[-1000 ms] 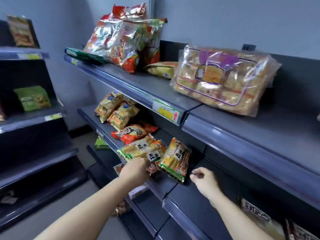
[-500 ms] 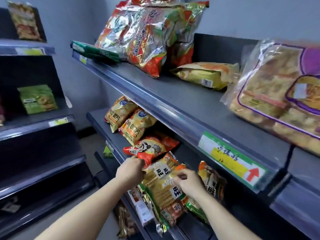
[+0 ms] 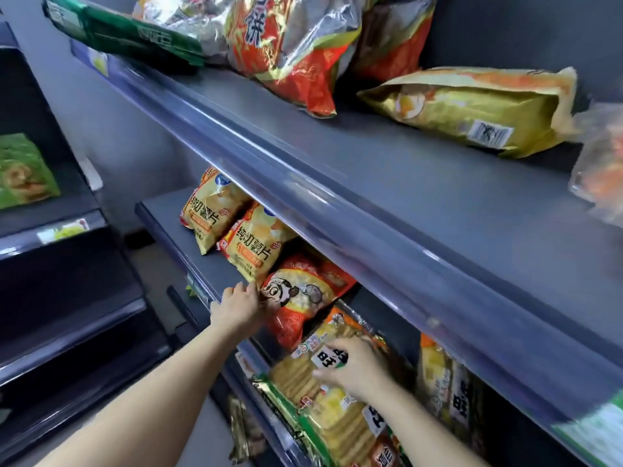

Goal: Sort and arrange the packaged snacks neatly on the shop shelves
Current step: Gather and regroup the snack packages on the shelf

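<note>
On the middle shelf [image 3: 188, 244] lie two yellow chip bags [image 3: 253, 246], a red snack bag [image 3: 303, 294] and a green-edged rice cracker pack [image 3: 323, 409]. My left hand [image 3: 239, 306] touches the left edge of the red bag, fingers curled against it at the lower corner of the near yellow bag. My right hand [image 3: 354, 369] lies on top of the rice cracker pack, fingers spread over its label. A second cracker pack [image 3: 445, 389] stands to the right, partly hidden under the upper shelf.
The upper shelf [image 3: 387, 183] juts out over my hands and carries a green box [image 3: 128, 35], large red-silver bags [image 3: 290, 45] and a gold bag [image 3: 472, 109]. A side rack on the left holds a green packet [image 3: 23, 173]. More packets sit on the shelf below.
The view has come closer and lower toward the middle shelf. My left hand moved up to the red bag's edge. My right hand stays on the rice cracker pack.
</note>
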Demonstrator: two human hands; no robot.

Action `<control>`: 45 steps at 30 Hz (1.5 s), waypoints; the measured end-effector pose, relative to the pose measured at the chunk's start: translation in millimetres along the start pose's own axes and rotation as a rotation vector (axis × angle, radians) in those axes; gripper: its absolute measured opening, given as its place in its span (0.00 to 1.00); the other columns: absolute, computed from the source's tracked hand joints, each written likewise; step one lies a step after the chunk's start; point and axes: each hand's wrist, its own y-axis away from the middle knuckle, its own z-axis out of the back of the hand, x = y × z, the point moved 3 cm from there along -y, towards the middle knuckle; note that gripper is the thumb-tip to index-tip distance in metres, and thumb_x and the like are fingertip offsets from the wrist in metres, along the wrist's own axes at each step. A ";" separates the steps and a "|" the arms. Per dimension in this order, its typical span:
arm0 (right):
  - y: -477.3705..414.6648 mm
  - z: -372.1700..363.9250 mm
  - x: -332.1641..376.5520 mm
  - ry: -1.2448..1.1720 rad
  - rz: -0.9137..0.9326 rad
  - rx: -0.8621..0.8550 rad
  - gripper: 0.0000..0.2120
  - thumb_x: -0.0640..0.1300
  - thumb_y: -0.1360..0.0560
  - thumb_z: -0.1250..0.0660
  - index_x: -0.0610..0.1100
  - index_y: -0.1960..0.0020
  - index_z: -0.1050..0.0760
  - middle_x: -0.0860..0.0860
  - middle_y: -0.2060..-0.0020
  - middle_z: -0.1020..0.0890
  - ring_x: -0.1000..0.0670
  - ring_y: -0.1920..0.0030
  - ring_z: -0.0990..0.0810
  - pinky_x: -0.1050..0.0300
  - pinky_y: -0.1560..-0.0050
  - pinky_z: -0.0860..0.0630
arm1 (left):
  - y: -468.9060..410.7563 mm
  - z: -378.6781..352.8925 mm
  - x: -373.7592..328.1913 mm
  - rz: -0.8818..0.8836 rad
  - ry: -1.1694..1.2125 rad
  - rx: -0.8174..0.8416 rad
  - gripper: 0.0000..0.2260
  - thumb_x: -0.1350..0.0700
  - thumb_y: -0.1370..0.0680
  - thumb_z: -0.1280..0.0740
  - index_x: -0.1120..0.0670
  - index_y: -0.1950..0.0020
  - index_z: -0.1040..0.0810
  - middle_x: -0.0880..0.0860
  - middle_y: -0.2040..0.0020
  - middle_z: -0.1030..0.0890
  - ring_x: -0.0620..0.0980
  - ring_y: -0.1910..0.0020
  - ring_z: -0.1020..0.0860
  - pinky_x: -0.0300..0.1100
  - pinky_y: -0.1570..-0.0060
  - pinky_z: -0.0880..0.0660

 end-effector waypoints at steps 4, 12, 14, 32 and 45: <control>-0.2 0.3 -0.3 0.009 -0.038 -0.027 0.32 0.47 0.29 0.27 0.47 0.29 0.33 0.53 0.28 0.32 0.53 0.30 0.33 0.61 0.32 0.38 | -26.6 0.7 0.6 -0.012 0.088 0.114 0.30 0.31 0.30 0.36 0.54 0.43 0.27 0.56 0.44 0.23 0.59 0.43 0.25 0.53 0.44 0.25; 2.3 -6.5 6.0 0.087 -0.117 -0.145 0.32 0.49 0.35 0.22 0.48 0.34 0.26 0.53 0.32 0.27 0.53 0.33 0.29 0.62 0.35 0.35 | -22.9 19.1 -13.9 -0.032 0.352 0.066 0.10 0.51 0.31 0.27 0.54 0.61 0.26 0.50 0.65 0.22 0.53 0.61 0.22 0.44 0.67 0.26; 3.0 -9.6 5.8 0.074 -0.133 -0.166 0.32 0.48 0.36 0.21 0.48 0.33 0.26 0.53 0.31 0.28 0.53 0.33 0.30 0.62 0.34 0.36 | -21.1 26.0 -16.4 -0.015 0.532 0.060 0.10 0.56 0.29 0.27 0.56 0.61 0.28 0.54 0.63 0.22 0.56 0.60 0.21 0.51 0.59 0.20; 82.5 -1.5 21.2 -1.042 -0.248 -0.525 0.19 0.41 0.26 0.29 0.48 0.38 0.31 0.48 0.44 0.22 0.48 0.45 0.22 0.48 0.40 0.26 | 104.1 32.6 -33.7 -0.309 1.167 0.464 0.18 0.65 0.31 0.24 0.63 0.47 0.28 0.57 0.56 0.17 0.51 0.60 0.19 0.41 0.61 0.21; 320.3 5.3 -75.3 -0.839 -0.178 -0.524 0.15 0.33 0.25 0.33 0.42 0.39 0.25 0.46 0.47 0.17 0.48 0.48 0.17 0.57 0.52 0.21 | 274.8 15.1 -96.0 -0.452 0.973 0.801 0.26 0.56 0.36 0.21 0.63 0.42 0.24 0.61 0.54 0.16 0.58 0.59 0.18 0.49 0.59 0.22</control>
